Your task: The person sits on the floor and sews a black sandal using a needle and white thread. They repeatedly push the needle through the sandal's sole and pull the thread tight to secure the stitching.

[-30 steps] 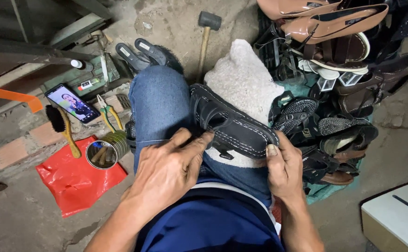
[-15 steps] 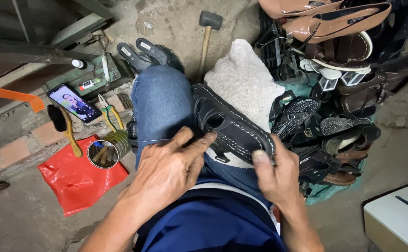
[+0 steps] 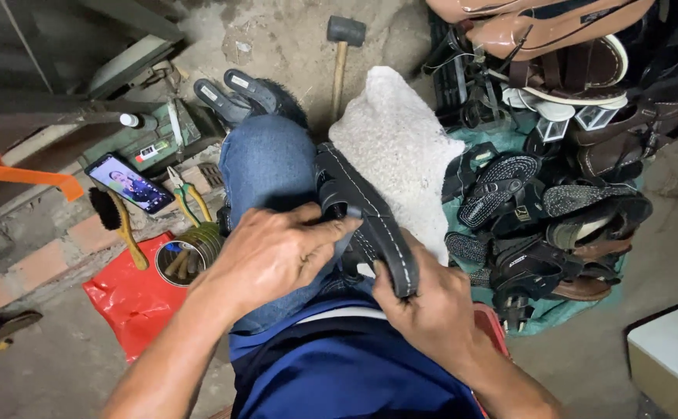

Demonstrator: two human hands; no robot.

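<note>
A black sandal (image 3: pixel 366 213) with white stitching along its sole edge lies tilted on its side across my lap, between my jeans-clad left knee (image 3: pixel 265 159) and a white fuzzy cloth (image 3: pixel 397 143) over my right knee. My left hand (image 3: pixel 273 252) presses on the sandal's straps, fingers pinching at them. My right hand (image 3: pixel 428 306) grips the sandal's near end from below, thumb on the sole edge.
A pile of sandals and shoes (image 3: pixel 556 194) fills the right side on a green sheet. A hammer (image 3: pixel 341 50) lies on the floor ahead. At left are a lit phone (image 3: pixel 129 182), a brush (image 3: pixel 118 225), pliers (image 3: pixel 184 194), a round tin (image 3: pixel 180 260) and a red bag (image 3: pixel 129 299). A white box (image 3: pixel 669 357) sits at bottom right.
The sandal has turned from lying flat across my lap to standing on its edge. My right hand slid in under its near end; my left hand shifted up onto the straps.
</note>
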